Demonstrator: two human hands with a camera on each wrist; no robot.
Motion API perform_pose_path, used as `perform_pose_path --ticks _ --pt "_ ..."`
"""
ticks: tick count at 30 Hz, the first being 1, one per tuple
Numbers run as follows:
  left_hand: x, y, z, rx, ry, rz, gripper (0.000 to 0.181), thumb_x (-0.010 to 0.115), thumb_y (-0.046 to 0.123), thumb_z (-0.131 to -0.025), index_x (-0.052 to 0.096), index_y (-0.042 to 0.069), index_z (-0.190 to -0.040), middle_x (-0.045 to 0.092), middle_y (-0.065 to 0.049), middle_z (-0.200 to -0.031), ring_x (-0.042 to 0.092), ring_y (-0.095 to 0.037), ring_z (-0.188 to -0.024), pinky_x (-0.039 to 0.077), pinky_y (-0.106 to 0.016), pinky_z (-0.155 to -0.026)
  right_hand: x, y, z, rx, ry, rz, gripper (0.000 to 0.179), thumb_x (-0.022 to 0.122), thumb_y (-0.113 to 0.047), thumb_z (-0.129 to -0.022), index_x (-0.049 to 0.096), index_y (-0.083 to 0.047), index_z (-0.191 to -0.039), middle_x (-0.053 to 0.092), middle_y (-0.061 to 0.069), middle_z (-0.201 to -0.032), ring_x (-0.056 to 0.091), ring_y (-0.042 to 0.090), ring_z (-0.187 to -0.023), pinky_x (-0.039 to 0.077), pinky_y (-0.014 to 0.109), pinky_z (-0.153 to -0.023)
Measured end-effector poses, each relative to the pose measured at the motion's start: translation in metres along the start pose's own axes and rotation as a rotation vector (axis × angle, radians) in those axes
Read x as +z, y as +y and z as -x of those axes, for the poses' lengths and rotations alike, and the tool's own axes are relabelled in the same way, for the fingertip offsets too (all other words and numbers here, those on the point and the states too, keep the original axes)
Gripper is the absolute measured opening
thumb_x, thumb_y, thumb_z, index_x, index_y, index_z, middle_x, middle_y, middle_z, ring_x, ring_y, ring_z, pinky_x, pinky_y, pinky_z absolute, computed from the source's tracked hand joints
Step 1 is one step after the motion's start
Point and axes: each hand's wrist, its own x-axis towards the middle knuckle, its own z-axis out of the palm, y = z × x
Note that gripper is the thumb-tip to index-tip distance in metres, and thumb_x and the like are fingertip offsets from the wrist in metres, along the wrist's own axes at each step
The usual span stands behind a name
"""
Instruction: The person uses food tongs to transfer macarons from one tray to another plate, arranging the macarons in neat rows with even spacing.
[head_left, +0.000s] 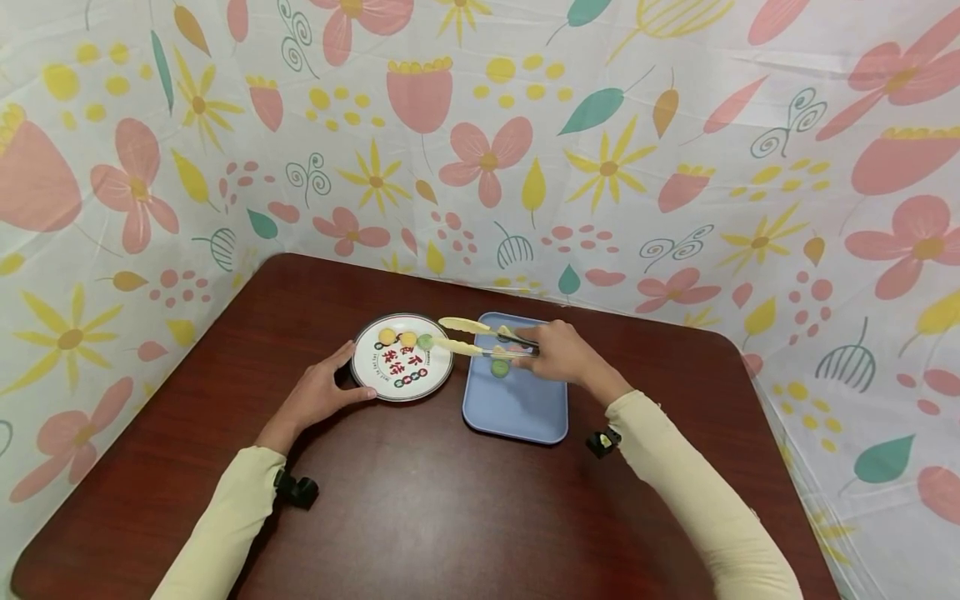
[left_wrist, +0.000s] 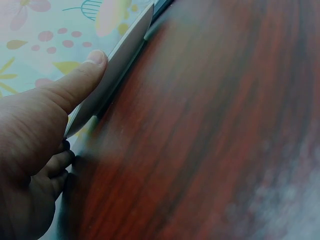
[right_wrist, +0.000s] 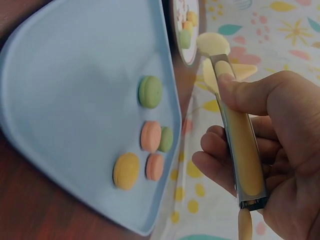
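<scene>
My left hand [head_left: 318,390] holds the rim of a white round plate [head_left: 403,392] with red lettering, the thumb on its near edge. Two yellow macarons [head_left: 407,339] and a green macaron [head_left: 425,341] lie in a row across the plate. Cream-tipped metal tongs [right_wrist: 240,145] are gripped in my right hand [head_left: 562,350], above the blue tray [head_left: 517,408]. The tong tips stand apart and point at the plate, one close to the green macaron there. On the tray lie several macarons: green [right_wrist: 150,92], pink [right_wrist: 151,136] and yellow [right_wrist: 126,170].
The dark wooden table [head_left: 405,500] carries plate and tray side by side. A floral curtain [head_left: 487,158] hangs behind and along both sides of it. A small black camera [head_left: 298,490] is strapped at the left wrist, another [head_left: 602,442] at the right.
</scene>
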Motion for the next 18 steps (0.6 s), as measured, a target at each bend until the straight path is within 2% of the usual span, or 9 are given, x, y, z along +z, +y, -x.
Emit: perform_pose_path --ticks 3,5,7,10,12,16,18 --pt "0.000 0.001 0.000 0.005 0.001 -0.003 0.115 0.080 0.064 -0.078 0.026 0.007 -0.162 0.024 -0.013 -0.168 0.025 -0.036 -0.153 0.033 -0.058 -0.116 -0.006 0.003 0.009 0.025 0.014 -0.009 0.056 0.081 -0.030 -0.089 0.067 -0.002 -0.135 0.072 0.003 -0.075 0.047 0.009 -0.052 0.041 0.030 -0.056" --pt "0.000 0.001 0.000 0.005 0.000 -0.004 0.115 0.080 0.063 -0.079 0.026 0.007 -0.162 0.023 -0.013 -0.168 0.025 -0.036 -0.153 0.033 -0.058 -0.116 -0.011 0.004 0.016 0.049 0.022 -0.005 0.058 0.080 -0.033 -0.090 0.066 -0.001 -0.136 0.060 -0.003 -0.058 0.040 0.009 -0.048 0.036 0.029 -0.053" --pt "0.000 0.000 0.000 0.001 -0.004 -0.005 0.114 0.080 0.063 -0.079 0.026 0.007 -0.162 0.023 -0.012 -0.169 0.024 -0.036 -0.154 0.033 -0.057 -0.116 -0.016 0.005 0.023 0.070 0.027 0.002 0.060 0.079 -0.036 -0.090 0.065 -0.001 -0.137 0.051 -0.005 -0.051 0.033 0.008 -0.047 0.033 0.029 -0.052" --pt "0.000 0.000 -0.001 -0.006 -0.009 -0.007 0.114 0.080 0.063 -0.079 0.025 0.007 -0.162 0.023 -0.012 -0.169 0.024 -0.035 -0.154 0.033 -0.057 -0.117 -0.024 0.007 0.035 0.100 0.042 0.002 0.060 0.079 -0.035 -0.090 0.064 -0.001 -0.138 0.047 -0.003 -0.048 0.028 0.009 -0.048 0.031 0.029 -0.052" --pt "0.000 0.000 0.000 -0.007 -0.013 -0.009 0.114 0.079 0.063 -0.080 0.025 0.007 -0.162 0.023 -0.012 -0.169 0.024 -0.035 -0.154 0.033 -0.057 -0.117 -0.028 0.010 0.044 0.112 0.055 0.000 0.060 0.079 -0.034 -0.090 0.064 -0.001 -0.138 0.052 -0.002 -0.052 0.030 0.010 -0.050 0.032 0.030 -0.053" --pt "0.000 0.001 0.000 -0.010 -0.013 -0.014 0.114 0.079 0.063 -0.080 0.026 0.007 -0.162 0.023 -0.012 -0.168 0.024 -0.035 -0.154 0.033 -0.057 -0.117 -0.036 0.015 0.063 0.131 0.088 0.003 0.055 0.079 -0.032 -0.091 0.066 -0.004 -0.137 0.062 -0.005 -0.066 0.042 0.012 -0.054 0.035 0.031 -0.056" --pt "0.000 0.002 0.000 -0.010 -0.013 -0.014 0.113 0.080 0.063 -0.080 0.026 0.007 -0.162 0.023 -0.012 -0.168 0.024 -0.035 -0.154 0.032 -0.057 -0.117 -0.039 0.019 0.073 0.144 0.095 0.004 0.055 0.079 -0.032 -0.091 0.066 -0.003 -0.136 0.061 -0.005 -0.064 0.044 0.013 -0.055 0.036 0.031 -0.057"
